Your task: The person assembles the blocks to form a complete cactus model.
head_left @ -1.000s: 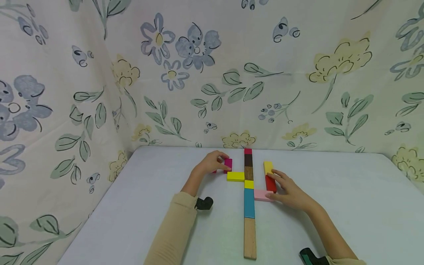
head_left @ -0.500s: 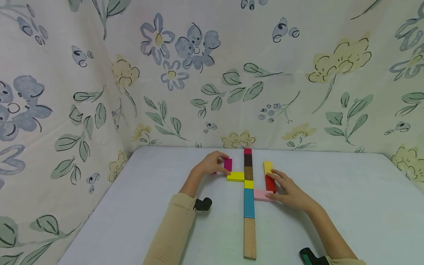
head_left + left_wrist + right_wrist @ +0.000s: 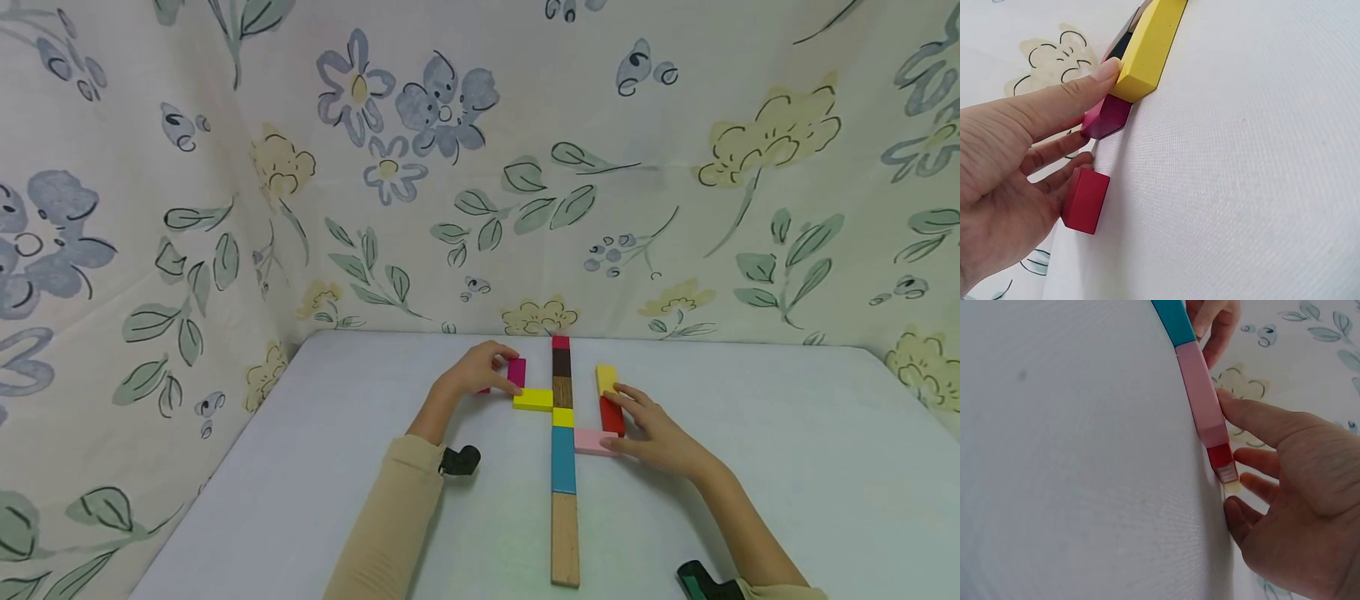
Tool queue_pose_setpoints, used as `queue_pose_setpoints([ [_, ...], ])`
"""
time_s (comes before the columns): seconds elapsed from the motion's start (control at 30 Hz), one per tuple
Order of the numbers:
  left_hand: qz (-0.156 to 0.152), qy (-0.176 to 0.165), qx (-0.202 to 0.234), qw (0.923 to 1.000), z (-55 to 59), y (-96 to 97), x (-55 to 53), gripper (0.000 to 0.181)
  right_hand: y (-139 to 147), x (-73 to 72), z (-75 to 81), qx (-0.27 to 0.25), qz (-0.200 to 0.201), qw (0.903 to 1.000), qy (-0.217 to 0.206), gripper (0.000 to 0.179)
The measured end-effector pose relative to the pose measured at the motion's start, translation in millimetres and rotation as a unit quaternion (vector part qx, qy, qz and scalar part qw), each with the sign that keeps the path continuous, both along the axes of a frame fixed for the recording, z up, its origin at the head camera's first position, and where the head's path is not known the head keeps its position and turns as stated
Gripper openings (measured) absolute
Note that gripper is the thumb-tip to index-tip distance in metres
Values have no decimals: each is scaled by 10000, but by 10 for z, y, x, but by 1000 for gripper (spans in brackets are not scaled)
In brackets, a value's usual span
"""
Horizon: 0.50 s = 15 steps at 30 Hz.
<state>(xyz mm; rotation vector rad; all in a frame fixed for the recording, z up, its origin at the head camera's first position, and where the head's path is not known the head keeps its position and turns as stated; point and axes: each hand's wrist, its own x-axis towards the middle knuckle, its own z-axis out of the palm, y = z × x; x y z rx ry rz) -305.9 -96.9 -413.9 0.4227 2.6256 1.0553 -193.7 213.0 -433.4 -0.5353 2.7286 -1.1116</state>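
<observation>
My left hand [image 3: 474,369] reaches over a magenta block [image 3: 517,370] left of a column of wooden blocks. Its thumb tip rests on the end of a yellow block [image 3: 1141,62], while other fingers lie by the magenta block. Beneath that hand a red block [image 3: 1088,201] stands close to the lower fingers. On the other side, my right hand [image 3: 660,435] has its thumb at a pink block [image 3: 591,442] that sticks out from the column. Its forefinger touches a red block [image 3: 611,415], which lines up with a yellow block [image 3: 605,378] beyond it.
The column runs away from me: a plain wood block [image 3: 565,540], a blue block [image 3: 563,460], a small yellow block [image 3: 562,417], a brown block [image 3: 562,392], a dark brown block [image 3: 561,362] and a red end block [image 3: 560,342]. Floral cloth [image 3: 525,192] hangs behind the white table [image 3: 787,433].
My left thumb has shifted from the magenta block toward me onto the yellow block's end. The right hand and the blocks look unmoved.
</observation>
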Motion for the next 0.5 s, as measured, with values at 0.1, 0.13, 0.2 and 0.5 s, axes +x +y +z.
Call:
queue_pose_setpoints([
  [0.1,90,69,110,9999,12,-28,9,61,-4,-2,2,0,0,10000,12,83],
  [0.13,133,96,173,9997,15,-42,13,61,-4,-3,2,8,0,10000,25,83],
  [0.2,233,144,317,9991,18,-76,22,60,-3,-5,2,12,0,10000,47,83],
  [0.5,797,356,897,9921,-31,-280,123,53,-2,-7,-6,24,6,10000,59,82],
])
